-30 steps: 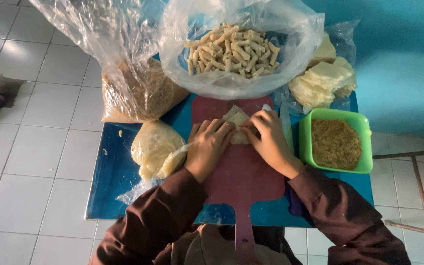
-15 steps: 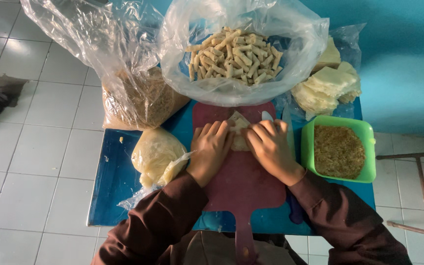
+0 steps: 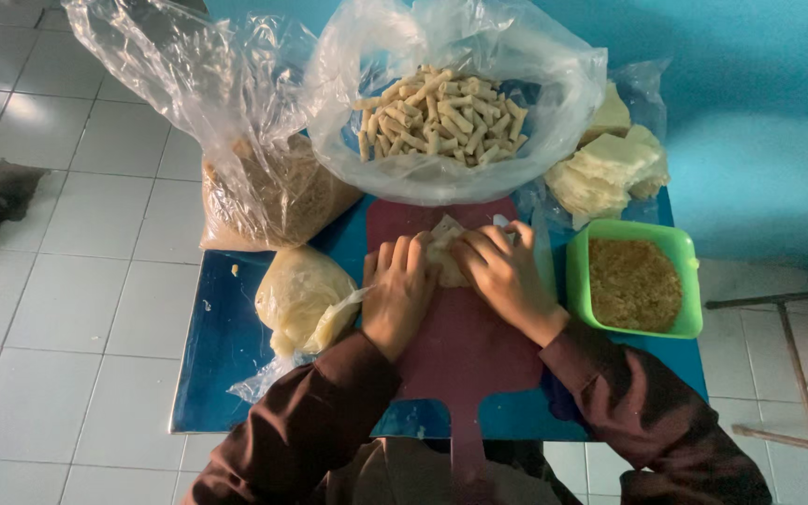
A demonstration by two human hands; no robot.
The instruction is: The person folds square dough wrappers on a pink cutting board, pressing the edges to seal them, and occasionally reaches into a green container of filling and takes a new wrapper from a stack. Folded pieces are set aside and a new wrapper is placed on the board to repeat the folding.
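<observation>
A: Head view, looking straight down: what do the 2 hands have between them?

B: A pale, thin wrapper [image 3: 445, 251], creased and folded into a small bundle. It lies at the far end of a dark red cutting board [image 3: 465, 351] on the blue bench [image 3: 222, 355]. The left hand [image 3: 399, 295] lies flat beside it, fingers together and pressing its left edge. The right hand [image 3: 507, 276] curls over its right side, fingertips pressed down on the fold. Neither grip is spread; both bear on the wrapper.

A: What can't you make out?

B: Whatever sits inside the wrapper is hidden under the fold and the fingers. The board's handle runs toward the person and is cut off at the bottom edge, as are the dark brown sleeves. The clear plastic is glossy, so the contents of the left bag [image 3: 264, 201] read only as a brownish, crumbly mass.

A: Count the rest for me.

B: 1 board and 1 wrapper being worked. 1 big clear bag [image 3: 460, 117] holding many finished pale rolls, too many to count. 1 brownish bag at the far left. 1 smaller bag [image 3: 301, 295] of a pale yellow lump, just left of the left hand. 1 bag of stacked pale sheets [image 3: 610, 168] at the far right. 1 green square tub [image 3: 635, 278] of brown crumbly filling, just beside the right wrist.
</observation>
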